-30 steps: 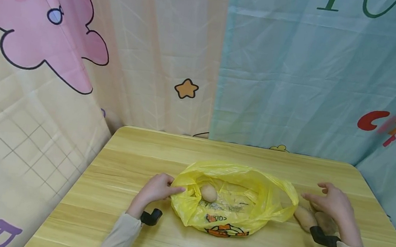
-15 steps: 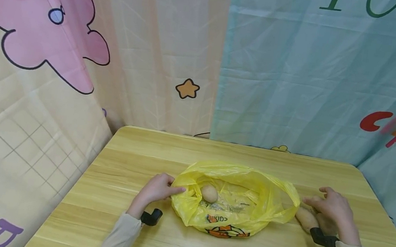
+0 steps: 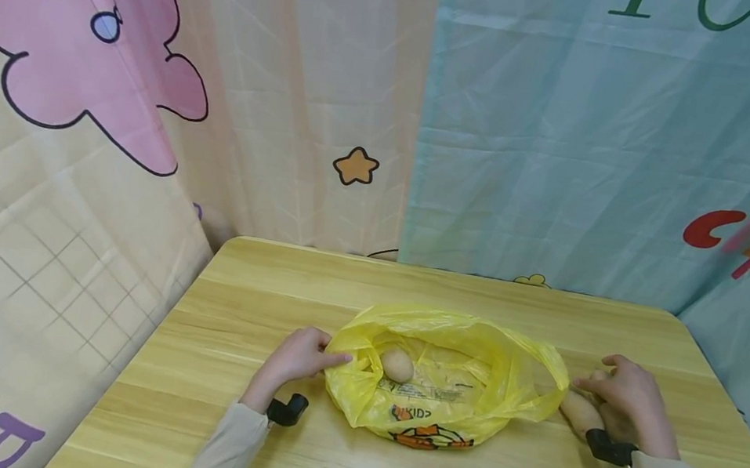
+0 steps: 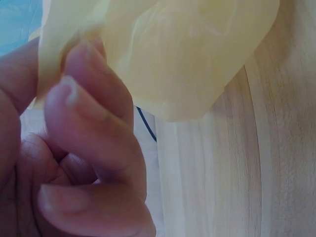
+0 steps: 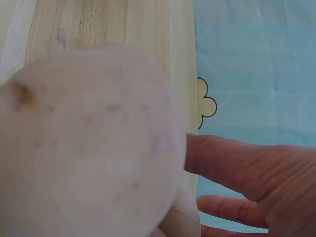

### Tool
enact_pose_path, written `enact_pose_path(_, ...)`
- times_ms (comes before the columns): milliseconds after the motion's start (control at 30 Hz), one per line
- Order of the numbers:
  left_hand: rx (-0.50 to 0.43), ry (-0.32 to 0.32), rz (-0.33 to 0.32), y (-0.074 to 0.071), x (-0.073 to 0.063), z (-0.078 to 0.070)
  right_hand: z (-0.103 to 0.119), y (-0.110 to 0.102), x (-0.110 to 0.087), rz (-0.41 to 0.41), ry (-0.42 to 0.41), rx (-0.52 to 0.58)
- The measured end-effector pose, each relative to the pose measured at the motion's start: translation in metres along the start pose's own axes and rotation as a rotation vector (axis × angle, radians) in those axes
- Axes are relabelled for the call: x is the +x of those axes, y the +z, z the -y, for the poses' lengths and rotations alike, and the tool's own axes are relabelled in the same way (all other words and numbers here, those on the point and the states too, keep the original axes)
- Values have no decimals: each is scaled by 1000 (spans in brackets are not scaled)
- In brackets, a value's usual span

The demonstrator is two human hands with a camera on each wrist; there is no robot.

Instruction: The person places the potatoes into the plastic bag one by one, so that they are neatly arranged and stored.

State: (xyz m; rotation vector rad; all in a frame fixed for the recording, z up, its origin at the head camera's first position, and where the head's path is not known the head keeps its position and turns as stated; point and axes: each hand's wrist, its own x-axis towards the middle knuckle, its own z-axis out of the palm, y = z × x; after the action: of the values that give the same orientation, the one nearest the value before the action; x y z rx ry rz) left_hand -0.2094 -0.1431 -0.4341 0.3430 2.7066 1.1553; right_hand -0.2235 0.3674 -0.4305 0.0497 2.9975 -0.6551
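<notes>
A yellow plastic bag [image 3: 494, 408] with a printed front sits on the table, its mouth spread open. Inside it at the left lies one potato [image 3: 396, 365]. My left hand [image 3: 297, 356] pinches the left side of the bag's rim, thumb over the edge; the left wrist view shows the other fingers curled. To the right of the bag my right hand [image 3: 631, 393] is down among loose potatoes, its fingers and thumb around one potato [image 3: 601, 374]. Another potato [image 3: 579, 413] lies against the bag's right side. Close to the right wrist camera looms a large pale potato [image 5: 94, 143].
The wooden table [image 3: 270, 275] reaches back to hanging printed curtains [image 3: 533, 168] behind and at both sides. A black wrist camera [image 3: 286, 410] sits on the left wrist, and another camera [image 3: 610, 447] on the right.
My right hand has lowered onto the potatoes, and its fingers have closed around one. The left hand and the bag have stayed in place.
</notes>
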Motion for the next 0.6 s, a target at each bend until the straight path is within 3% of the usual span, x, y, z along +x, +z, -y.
enact_pose_path(600, -11, -5, 22, -1, -1, -3, 5, -1, -7, -35, -23, 38)
